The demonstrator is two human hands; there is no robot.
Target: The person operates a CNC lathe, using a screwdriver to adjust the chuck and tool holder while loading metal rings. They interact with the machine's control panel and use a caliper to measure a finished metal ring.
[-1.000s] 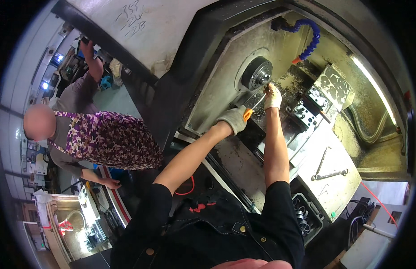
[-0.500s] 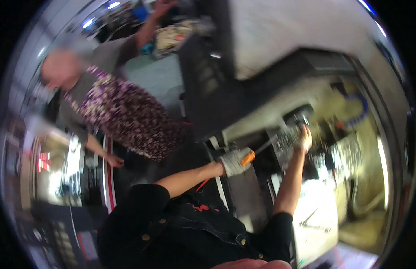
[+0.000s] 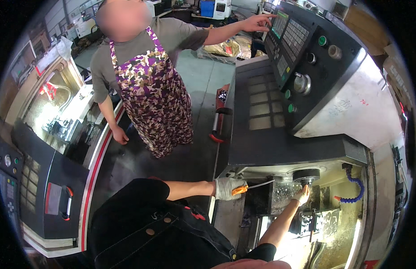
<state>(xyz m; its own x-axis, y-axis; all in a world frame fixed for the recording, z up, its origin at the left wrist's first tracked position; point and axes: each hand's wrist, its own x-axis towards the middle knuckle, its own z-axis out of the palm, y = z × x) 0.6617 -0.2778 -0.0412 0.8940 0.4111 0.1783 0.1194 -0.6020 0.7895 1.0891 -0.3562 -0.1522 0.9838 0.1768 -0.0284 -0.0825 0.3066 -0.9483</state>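
Observation:
My left hand [image 3: 226, 188], in a pale work glove, is closed around the orange handle [image 3: 239, 190] of a tool. The tool's long thin metal shaft [image 3: 260, 184] points right, into the lathe's work area; its tip is hard to make out. Within that work area, my right hand [image 3: 302, 196] is raised to the front of the dark round chuck [image 3: 306, 175]. Its fingers are closed together at the metal piece in the chuck's centre; what they grip is too small to tell.
A co-worker in a camouflage apron [image 3: 152, 89] stands ahead, reaching one hand to the control panel [image 3: 286, 42]. A blue coolant hose [image 3: 357, 190] curves at the right of the work area. A second machine [image 3: 51, 193] stands at left. A door handle [image 3: 215, 127] juts out ahead.
The view has swung, so the control panel now shows fully and the co-worker appears upright. My left hand keeps the orange-handled tool; my right hand stays at the chuck.

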